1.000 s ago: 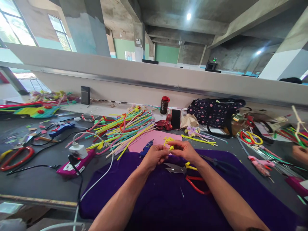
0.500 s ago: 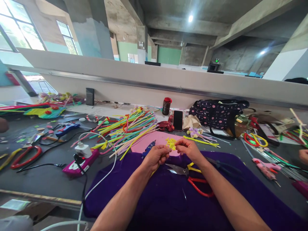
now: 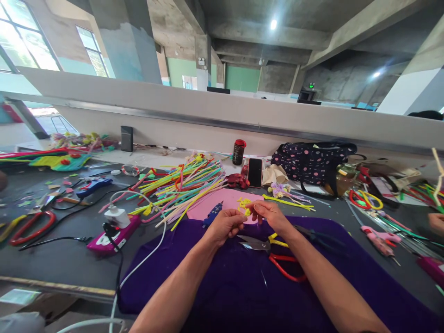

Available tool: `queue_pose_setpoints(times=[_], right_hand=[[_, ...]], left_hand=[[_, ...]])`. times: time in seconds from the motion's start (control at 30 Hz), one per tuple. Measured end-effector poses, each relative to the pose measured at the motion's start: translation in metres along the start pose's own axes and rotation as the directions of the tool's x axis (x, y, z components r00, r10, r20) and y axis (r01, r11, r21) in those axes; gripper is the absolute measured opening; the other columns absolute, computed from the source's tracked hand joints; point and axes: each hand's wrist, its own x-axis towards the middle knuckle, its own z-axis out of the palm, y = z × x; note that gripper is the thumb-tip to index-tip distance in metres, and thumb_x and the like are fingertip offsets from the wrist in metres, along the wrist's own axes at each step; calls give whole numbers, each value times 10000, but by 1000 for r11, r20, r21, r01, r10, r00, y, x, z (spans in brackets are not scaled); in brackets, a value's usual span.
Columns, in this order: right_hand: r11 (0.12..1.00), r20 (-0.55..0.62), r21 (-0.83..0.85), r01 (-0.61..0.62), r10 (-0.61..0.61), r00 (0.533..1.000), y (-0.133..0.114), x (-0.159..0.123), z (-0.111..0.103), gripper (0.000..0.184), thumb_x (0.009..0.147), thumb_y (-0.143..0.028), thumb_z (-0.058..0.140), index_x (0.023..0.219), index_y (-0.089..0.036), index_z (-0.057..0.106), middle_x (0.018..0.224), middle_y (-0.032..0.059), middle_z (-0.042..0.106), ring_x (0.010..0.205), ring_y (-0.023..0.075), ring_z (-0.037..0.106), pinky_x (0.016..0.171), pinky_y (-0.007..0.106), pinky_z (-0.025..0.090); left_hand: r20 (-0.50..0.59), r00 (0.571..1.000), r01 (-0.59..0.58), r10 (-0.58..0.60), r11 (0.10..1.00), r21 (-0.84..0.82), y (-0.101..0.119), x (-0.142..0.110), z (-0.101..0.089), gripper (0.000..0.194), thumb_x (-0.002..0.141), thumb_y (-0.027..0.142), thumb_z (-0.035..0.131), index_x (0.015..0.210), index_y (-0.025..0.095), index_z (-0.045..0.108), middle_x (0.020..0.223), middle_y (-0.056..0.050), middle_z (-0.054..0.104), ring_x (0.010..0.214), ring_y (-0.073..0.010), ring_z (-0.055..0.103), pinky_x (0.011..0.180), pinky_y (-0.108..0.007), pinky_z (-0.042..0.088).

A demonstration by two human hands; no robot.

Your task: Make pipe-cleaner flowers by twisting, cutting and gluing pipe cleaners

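Note:
My left hand [image 3: 225, 225] and my right hand [image 3: 269, 214] are held close together above the purple cloth [image 3: 243, 277]. Both pinch a small yellow pipe-cleaner piece [image 3: 247, 212] between their fingertips. Just beyond them, several yellow bits [image 3: 243, 202] lie on a pink foam sheet [image 3: 222, 203]. A blue glue gun [image 3: 212, 213] rests left of my left hand. Red-handled scissors [image 3: 274, 256] lie on the cloth under my right wrist.
A heap of coloured pipe cleaners [image 3: 180, 185] spreads across the table's middle. A pink power strip [image 3: 113, 231] with a white plug and cables sits left. A phone [image 3: 254, 172], dark bottle [image 3: 237, 151] and dotted bag [image 3: 312, 164] stand behind. Another person's hand [image 3: 436, 222] shows at right.
My hands stayed close together with the yellow piece; they shifted only slightly, and the fingers reworked their pinch on it. The view wobbled a little.

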Motion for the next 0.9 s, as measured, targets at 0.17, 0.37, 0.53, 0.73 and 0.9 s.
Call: queue_pose_setpoints(times=[0.17, 0.37, 0.53, 0.73, 0.9], right_hand=[[1000, -46, 22, -20, 21, 999, 2, 1, -3, 319, 809, -417, 477, 890, -155, 640, 770, 44, 599, 595, 117, 550, 461, 213, 388], [995, -158, 2, -97, 96, 983, 3, 3, -7, 269, 780, -378, 509, 824, -139, 623, 672, 24, 589, 519, 101, 522, 434, 200, 355], [996, -29, -64, -57, 56, 998, -3, -2, -4, 264, 681, -277, 628, 923, -171, 628, 754, 10, 601, 632, 110, 532, 561, 224, 406], [996, 69, -79, 36, -30, 997, -1, -3, -2, 326, 656, -230, 646, 978, -187, 623, 788, 2, 570, 679, 108, 506, 618, 232, 403], [998, 43, -52, 47, -45, 998, 1, -2, 0, 239, 662, -203, 632, 900, -186, 636, 797, 4, 567, 669, 106, 500, 604, 227, 402]], left_hand=[[-52, 997, -54, 57, 996, 70, 1, -2, -1, 229, 625, 324, 648, 668, 148, 509, 492, 45, 531, 309, -18, 357, 315, -151, 175], [-71, 990, -110, 120, 986, 127, 4, -5, -1, 223, 638, 341, 640, 676, 144, 543, 505, 40, 537, 348, -24, 384, 336, -150, 208], [1, 1000, -20, 20, 998, 54, 3, -5, -1, 210, 614, 309, 654, 640, 139, 533, 457, 41, 510, 312, -18, 346, 322, -154, 183], [59, 996, 68, -68, 998, -6, 1, -3, -2, 196, 612, 281, 657, 630, 132, 531, 435, 44, 492, 293, -11, 337, 311, -141, 161], [65, 994, 90, -87, 994, -54, 3, -5, 0, 195, 612, 276, 662, 632, 130, 534, 429, 47, 487, 288, -5, 339, 305, -129, 160]])
